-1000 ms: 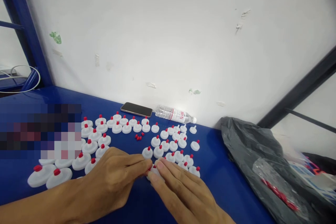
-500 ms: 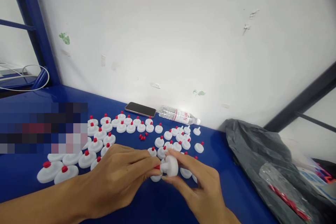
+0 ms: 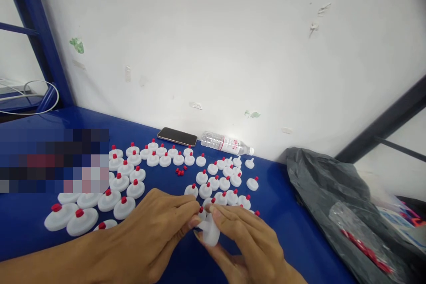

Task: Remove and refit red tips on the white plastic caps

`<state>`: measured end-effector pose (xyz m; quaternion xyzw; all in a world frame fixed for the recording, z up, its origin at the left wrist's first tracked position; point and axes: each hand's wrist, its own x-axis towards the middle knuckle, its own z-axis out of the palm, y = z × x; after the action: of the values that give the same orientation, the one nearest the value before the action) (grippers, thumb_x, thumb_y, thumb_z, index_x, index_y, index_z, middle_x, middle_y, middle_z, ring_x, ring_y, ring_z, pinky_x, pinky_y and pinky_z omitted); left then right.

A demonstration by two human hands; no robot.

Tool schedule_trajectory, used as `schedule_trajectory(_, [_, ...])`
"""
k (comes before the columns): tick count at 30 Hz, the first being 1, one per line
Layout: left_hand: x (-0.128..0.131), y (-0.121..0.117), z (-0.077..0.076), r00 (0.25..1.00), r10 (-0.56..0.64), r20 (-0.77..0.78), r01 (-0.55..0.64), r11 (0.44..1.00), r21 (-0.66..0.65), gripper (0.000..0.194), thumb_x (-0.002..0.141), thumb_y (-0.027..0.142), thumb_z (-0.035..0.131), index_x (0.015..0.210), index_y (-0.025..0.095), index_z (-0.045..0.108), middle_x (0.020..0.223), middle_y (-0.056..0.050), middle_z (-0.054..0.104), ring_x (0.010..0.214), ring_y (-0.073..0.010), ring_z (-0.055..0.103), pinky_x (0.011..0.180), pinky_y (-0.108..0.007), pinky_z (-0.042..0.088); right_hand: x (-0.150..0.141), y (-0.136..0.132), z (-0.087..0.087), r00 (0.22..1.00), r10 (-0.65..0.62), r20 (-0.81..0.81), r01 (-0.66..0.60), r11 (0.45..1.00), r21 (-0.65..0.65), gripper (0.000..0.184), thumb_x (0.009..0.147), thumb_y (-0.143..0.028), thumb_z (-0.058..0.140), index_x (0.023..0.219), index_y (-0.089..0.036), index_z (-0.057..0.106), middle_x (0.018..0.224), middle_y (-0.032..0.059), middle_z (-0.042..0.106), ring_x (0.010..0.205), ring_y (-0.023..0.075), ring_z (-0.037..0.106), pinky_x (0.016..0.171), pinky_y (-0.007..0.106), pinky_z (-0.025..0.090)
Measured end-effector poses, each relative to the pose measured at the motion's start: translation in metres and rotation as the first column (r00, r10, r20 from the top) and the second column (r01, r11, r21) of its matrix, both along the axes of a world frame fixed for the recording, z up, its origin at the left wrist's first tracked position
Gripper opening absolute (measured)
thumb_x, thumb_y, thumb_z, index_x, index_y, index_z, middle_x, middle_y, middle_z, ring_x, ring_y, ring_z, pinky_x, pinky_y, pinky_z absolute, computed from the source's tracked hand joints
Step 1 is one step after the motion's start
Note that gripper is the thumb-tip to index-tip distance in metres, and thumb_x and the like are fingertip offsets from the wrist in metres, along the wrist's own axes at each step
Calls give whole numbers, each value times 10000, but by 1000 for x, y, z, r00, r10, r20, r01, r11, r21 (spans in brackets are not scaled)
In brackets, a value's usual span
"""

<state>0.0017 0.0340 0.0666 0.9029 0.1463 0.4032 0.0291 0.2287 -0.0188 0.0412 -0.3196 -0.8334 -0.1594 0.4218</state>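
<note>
While the right hand (image 3: 249,240) grips a white piece (image 3: 211,231) at the lower centre of the frame, the left hand (image 3: 161,226) pinches its narrow stem (image 3: 201,225).

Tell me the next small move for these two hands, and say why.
Probably ease the left hand off the narrow end of the held white piece, with the right hand steadying it. Most nearby white pieces wear red caps, but the left hand hides this tip, so a look seems worthwhile.
</note>
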Motion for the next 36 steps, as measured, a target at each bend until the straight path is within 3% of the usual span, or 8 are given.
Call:
schedule_trajectory(8, [2,2,5,1000,-2,-13,2,1000,30,268,1043,33,324,931,266,393,754,72,608,590,-109,586,635,-267,460,2,2,-7,1000,-9,-14,10,999,31,481,924,-218,825,1363,-184,633,957,44,867,841,216,854,799,270,730])
schedule_trajectory(14, [2,-2,8,1000,19,21,-21,994,106,319,848,-34,380,954,265,408,732,70,611,549,-117,585,530,-293,409,-5,-5,-19,968,-184,-167,178,983,-54,373,941,-433,825,1246,-275,678,919,-3,859,763,204,849,716,236,720])
schedule_trajectory(17, [3,-4,8,999,42,15,-43,993,113,335,815,-35,385,952,270,406,723,70,615,547,-120,596,529,-289,422,-4,-4,-20,970,-170,-172,164,985,-50,409,922,-418,849,1267,-270,689,952,1,866,774,210,852,723,243,726])
schedule_trajectory(21, [2,-4,5,999,38,33,-40,995,91,338,854,-31,371,993,269,440,747,64,658,567,-120,623,561,-279,459,1,-1,-15,999,-31,-10,32,998,51,521,906,-215,842,1381,-153,635,1035,59,872,898,222,858,841,264,730])
schedule_trajectory(24, [1,-1,2,1000,-4,8,3,999,32,291,979,0,325,970,269,436,760,66,661,591,-114,631,593,-277,466,2,1,-7,994,-30,104,22,997,81,516,938,-195,805,1404,-88,610,1091,93,867,983,226,852,907,270,717])
schedule_trajectory(27, [0,4,1,999,-20,-46,19,999,-31,286,1119,112,278,948,263,450,788,57,662,619,-123,622,617,-295,462,-2,3,2,994,-58,89,51,995,82,410,996,-182,716,1385,-100,612,1120,104,863,1035,219,844,953,269,694])
schedule_trajectory(31, [-1,14,1,989,-15,-145,1,995,-97,346,1163,202,299,902,249,521,771,46,639,618,-144,577,580,-322,399,-4,6,17,993,-94,64,93,995,27,269,1034,-153,607,1298,-177,646,1197,81,849,1003,193,843,905,276,684])
schedule_trajectory(36, [-10,49,-5,914,295,-280,-317,948,-33,408,1153,301,317,978,244,681,877,-31,732,805,-227,666,677,-357,447,28,10,35,958,-280,-60,281,960,5,233,1023,-199,643,1254,-229,646,1153,47,854,927,172,835,805,256,662])
